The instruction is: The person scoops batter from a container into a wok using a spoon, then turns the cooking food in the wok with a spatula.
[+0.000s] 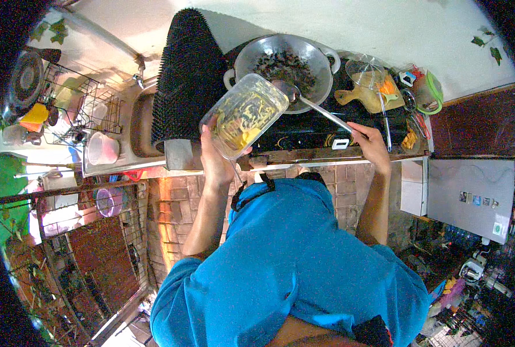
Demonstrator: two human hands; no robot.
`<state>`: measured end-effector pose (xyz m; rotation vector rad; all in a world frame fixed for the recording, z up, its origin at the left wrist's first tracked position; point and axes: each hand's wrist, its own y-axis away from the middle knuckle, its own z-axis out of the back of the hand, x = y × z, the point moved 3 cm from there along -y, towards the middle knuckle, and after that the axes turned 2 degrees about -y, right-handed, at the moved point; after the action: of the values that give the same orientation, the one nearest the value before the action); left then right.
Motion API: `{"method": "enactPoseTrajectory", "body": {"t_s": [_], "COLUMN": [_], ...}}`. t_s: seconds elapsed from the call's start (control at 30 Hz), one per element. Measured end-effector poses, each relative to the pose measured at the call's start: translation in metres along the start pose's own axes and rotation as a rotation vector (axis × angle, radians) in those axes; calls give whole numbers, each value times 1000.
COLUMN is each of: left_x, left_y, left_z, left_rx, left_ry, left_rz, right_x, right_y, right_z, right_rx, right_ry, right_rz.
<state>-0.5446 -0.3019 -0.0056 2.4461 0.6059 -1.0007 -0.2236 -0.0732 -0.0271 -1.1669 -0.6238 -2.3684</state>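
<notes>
My left hand (215,161) is closed on a clear plastic tub (247,115), tilted at the near left rim of the wok. Yellow, butter-like smears and a few lumps cling inside the tub. In my right hand (374,148) is the long handle of a metal ladle (327,111). The ladle's bowl is over the near side of the wok, close to the tub's right edge. The two-handled grey wok (319,69) sits on the black stove (309,128), with small dark pieces of food in its bottom.
A black spiky mat (187,81) stands left of the wok, beside the sink (143,121). Farther left is a wire dish rack (90,95). To the right lie a wooden board (358,97), a wire skimmer (383,113) and a green-rimmed basket (434,92).
</notes>
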Motion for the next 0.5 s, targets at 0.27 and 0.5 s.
{"method": "enactPoseTrajectory", "body": {"t_s": [0.27, 0.5], "left_x": [13, 41], "left_y": [17, 39], "left_z": [-23, -50], "left_rx": [-67, -200], "left_ry": [52, 39], "left_rz": [-41, -138], "right_x": [-3, -16], "right_y": [-13, -31], "right_z": [23, 56], "right_rx": [16, 38], "right_ry": [49, 138], "right_rz": [183, 161]}}
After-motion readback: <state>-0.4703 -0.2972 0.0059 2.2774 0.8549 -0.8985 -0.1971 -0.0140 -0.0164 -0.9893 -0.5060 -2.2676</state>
